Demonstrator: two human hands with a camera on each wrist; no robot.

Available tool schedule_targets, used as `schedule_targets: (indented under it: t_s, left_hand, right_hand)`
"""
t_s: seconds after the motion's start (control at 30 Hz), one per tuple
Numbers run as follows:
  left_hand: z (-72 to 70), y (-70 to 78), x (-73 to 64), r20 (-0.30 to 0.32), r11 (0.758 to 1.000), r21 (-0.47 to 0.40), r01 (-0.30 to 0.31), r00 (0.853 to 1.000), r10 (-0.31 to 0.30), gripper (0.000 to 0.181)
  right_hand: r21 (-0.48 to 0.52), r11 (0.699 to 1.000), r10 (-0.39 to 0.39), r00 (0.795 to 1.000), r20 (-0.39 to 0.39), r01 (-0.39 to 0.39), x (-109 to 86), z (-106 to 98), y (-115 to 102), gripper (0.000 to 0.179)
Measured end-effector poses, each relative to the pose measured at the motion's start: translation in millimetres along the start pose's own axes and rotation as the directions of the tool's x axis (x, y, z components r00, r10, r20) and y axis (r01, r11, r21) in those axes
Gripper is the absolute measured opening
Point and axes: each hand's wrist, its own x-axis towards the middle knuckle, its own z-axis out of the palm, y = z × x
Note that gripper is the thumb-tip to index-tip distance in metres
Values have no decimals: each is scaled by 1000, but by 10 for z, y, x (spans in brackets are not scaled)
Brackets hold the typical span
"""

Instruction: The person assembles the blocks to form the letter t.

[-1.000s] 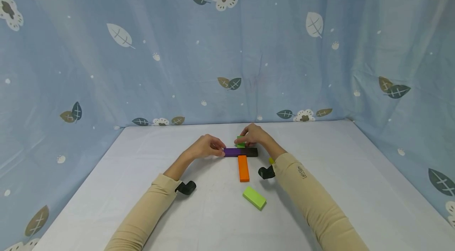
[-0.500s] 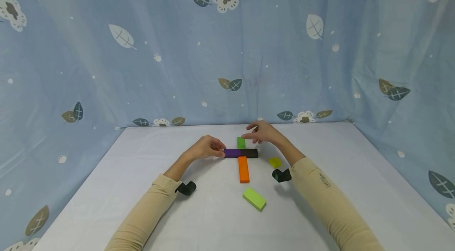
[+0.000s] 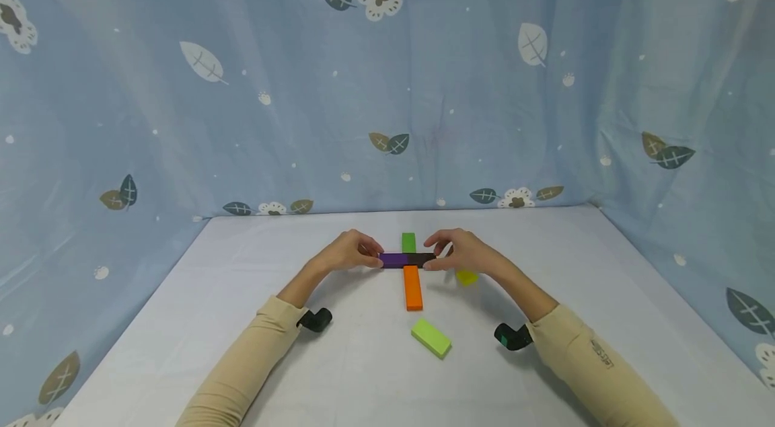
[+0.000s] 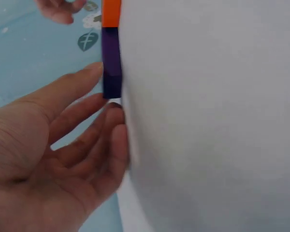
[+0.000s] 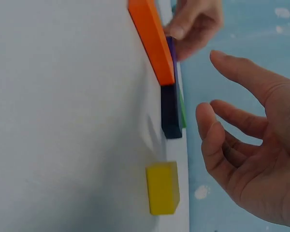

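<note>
On the left, a tan sleeve (image 3: 242,363) leads to the left hand (image 3: 348,251); a black elbow-shaped piece (image 3: 315,320) sits at its cuff. The left hand's grip is narrow: thumb and fingertips pinch the left end of the purple block (image 3: 393,260). That block lies flat on the white table (image 3: 339,373), end to end with the black block (image 3: 418,259) on its right. Around their join, the green block (image 3: 408,243) lies just behind and the orange block (image 3: 413,288) points toward the person in front. Nearer the person, apart from these, the lime block (image 3: 432,338) lies at a slant. The right hand (image 3: 463,252) is at the black block's right end, thumb and fingers wide apart, holding nothing; the right wrist view shows a gap to the block. The yellow block (image 3: 466,277) lies partly hidden under this hand in the head view.
</note>
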Motion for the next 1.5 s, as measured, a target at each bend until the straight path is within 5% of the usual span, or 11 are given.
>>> schedule_targets:
  t_s: [0.17,0.37,0.8,1.27,1.5]
  left_hand:
    - [-30,35,128,44,996,80,-46,998,43,47]
    - [13,43,269,100,988,130,-88,992,75,56]
    - [51,-43,349,140,998,21,-51,989,48,48]
    - [47,-44,396,126,998,56,-38,992,31,50]
    - [66,-83,408,149,995,46,-86,986,78,50]
  right_hand:
    - [21,997,-70,996,51,69,-102,89,-67,49]
    - [23,999,-43,993,111,41,-159,224,-89,54]
    - [-3,1000,-23,993,120,24,-180,328,-89,57]
    - [-24,998,-48,990,129,51,-196,321,-100,63]
    - [-23,998,-47,991,129,50,-193,350,-79,64]
